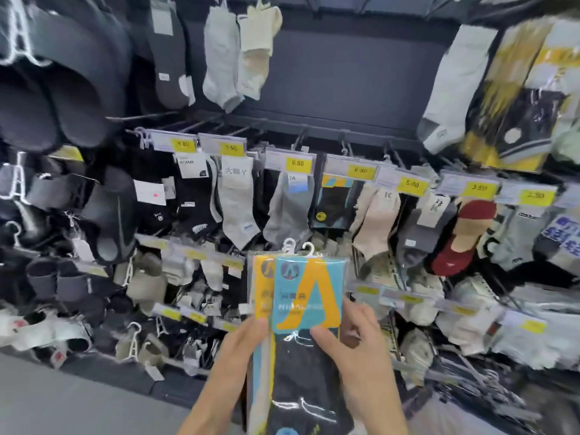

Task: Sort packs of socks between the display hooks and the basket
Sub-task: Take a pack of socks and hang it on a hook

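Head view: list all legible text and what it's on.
"6.80": price tag over grey sock
"3.50": price tag over red sock, slightly soft
"大腳丫": light grey sock's card
Held sock packs: print too blurred. Remaining tags and labels unreadable.

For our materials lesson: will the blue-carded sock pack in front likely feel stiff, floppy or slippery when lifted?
The blue-carded sock pack probably bends below its card, since soft dark socks fill it. Its glossy clear wrap shows glare, so it may slip against the yellow-carded pack behind.
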